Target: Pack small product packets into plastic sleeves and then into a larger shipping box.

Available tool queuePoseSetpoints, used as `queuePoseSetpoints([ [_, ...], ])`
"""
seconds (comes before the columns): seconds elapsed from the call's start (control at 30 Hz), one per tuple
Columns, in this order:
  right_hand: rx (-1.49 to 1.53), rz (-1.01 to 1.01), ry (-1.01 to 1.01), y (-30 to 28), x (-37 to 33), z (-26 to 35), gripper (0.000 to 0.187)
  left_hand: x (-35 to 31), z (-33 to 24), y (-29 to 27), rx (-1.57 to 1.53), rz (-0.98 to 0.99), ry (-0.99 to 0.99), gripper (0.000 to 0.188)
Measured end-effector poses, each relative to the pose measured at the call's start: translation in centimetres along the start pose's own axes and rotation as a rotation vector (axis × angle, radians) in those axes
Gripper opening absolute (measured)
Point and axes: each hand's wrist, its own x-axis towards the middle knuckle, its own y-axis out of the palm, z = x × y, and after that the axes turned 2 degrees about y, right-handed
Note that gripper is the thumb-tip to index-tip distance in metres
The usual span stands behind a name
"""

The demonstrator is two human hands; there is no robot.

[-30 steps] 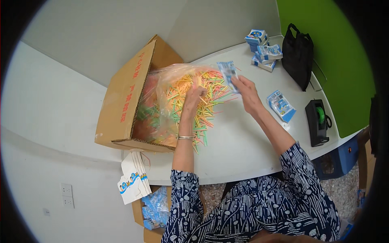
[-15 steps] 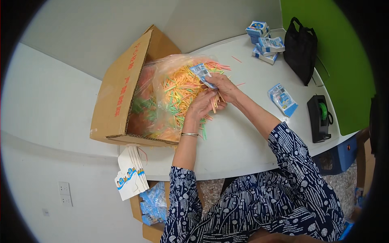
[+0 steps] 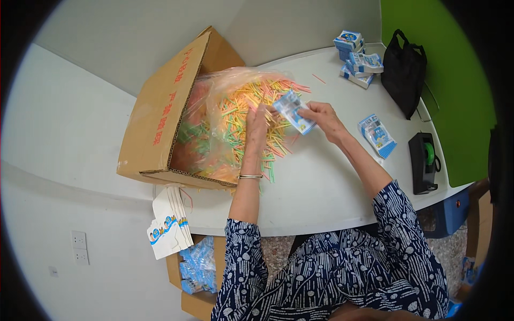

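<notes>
A heap of thin coloured sticks (image 3: 235,109), in yellow, orange, pink and green, spills on clear plastic from an open cardboard box (image 3: 155,115). Over the heap, my left hand (image 3: 256,124) is closed round a few of these sticks, whose ends poke out at its fingertips. Just to the right, my right hand (image 3: 325,119) pinches a small blue-and-white packet (image 3: 294,111) by its edge, tilted and slightly blurred. The packet's near end is close to the left fingertips; whether they touch I cannot tell.
A similar packet (image 3: 377,136) lies right, near a black tape dispenser (image 3: 422,163). Stacked packets (image 3: 360,61) and a black bag (image 3: 404,75) stand at the back right. Folded white cartons (image 3: 170,224) overhang the front left edge, above a box of blue packets (image 3: 199,265).
My right hand has drawn the packet right and downward, away from the left hand. The left hand has shifted up and left over the heap, its fingers now pointing away from me.
</notes>
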Motion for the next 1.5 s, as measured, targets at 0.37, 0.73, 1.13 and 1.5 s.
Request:
queuePoseSetpoints([
  [0.37,0.02,0.212,0.083,-2.4,-3.6,-1.0,0.023,-3.4,-5.8,6.0,-0.281,0.06,0.211,0.022],
  [0.73,0.0,0.218,0.048,-2.6,-5.0,-0.8,0.024,-4.9,-3.9,7.5,0.065,0.172,0.277,0.034],
  [1.13,0.052,0.141,-0.021,-2.4,-5.2,-1.5,0.03,-6.2,-2.9,7.3,-0.012,0.168,0.248,0.03],
  [1.5,0.137,0.125,0.002,-1.7,-5.5,-1.9,0.031,-6.1,-3.8,6.6,0.921,0.162,0.624,0.03],
])
